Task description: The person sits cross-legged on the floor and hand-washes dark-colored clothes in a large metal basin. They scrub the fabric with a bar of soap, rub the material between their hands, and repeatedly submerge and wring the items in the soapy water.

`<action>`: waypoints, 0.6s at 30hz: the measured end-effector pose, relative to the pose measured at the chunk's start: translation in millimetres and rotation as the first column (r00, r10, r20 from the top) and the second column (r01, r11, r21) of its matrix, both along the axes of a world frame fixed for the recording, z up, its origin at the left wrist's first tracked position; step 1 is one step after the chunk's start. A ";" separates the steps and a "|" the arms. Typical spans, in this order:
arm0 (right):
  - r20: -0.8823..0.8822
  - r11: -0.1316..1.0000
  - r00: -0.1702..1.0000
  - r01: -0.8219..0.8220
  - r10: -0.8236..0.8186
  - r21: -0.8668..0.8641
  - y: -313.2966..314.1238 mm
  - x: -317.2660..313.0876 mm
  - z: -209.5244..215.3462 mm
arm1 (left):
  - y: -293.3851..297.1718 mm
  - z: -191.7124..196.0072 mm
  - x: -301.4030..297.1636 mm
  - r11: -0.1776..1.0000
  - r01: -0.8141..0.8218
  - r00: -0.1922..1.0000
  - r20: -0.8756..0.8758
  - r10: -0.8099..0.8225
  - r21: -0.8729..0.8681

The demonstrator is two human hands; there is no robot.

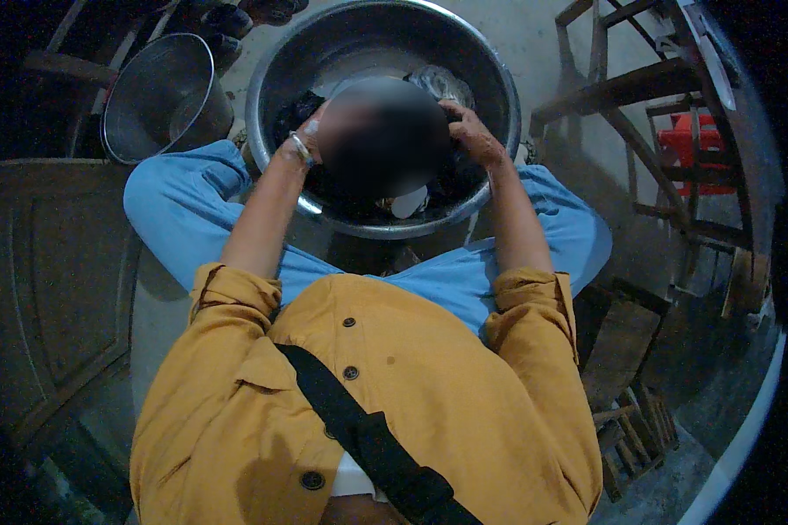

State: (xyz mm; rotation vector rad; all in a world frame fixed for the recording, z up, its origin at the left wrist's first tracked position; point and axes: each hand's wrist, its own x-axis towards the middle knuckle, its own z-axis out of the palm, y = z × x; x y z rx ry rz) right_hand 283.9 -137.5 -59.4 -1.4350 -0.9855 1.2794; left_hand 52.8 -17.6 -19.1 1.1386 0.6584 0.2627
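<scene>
A wide metal basin (492,83) stands before my crossed legs. Both of my hands reach into it, either side of a round blurred patch that hides its middle. My left hand (313,136), with a bangle at the wrist, has its fingers lost in the blur. On the other side my right hand (474,138) has bent fingers at the edge of the patch; what they grip, if anything, is hidden. Dark cloth-like material (305,107) shows around the patch. A shiny, translucent crumpled thing (445,84) lies at the far side, and a pale rounded piece (408,204) near the front.
Left of the basin, a metal bucket (171,101) leans at a tilt. A wooden panel (70,289) lies below it. Dark wooden frames (626,92) stand on the right, with a red plastic object (693,144) behind. Wooden boards (623,346) are by my right side.
</scene>
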 end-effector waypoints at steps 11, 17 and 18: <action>0.859 0.915 0.494 -0.269 -0.136 0.300 0.0 -134.9 61.9 | -34.3 -72.7 30.9 0.852 -0.159 0.955 0.140 0.261 -0.499; 0.710 0.827 0.467 0.091 -0.528 0.555 14.4 -115.8 12.8 | -42.1 -48.8 34.5 0.993 0.008 0.999 -0.036 -0.004 0.121; 0.816 0.890 0.354 0.195 -0.456 0.413 9.9 -143.5 37.3 | -40.6 -47.7 31.0 0.990 0.013 0.999 -0.053 -0.006 0.142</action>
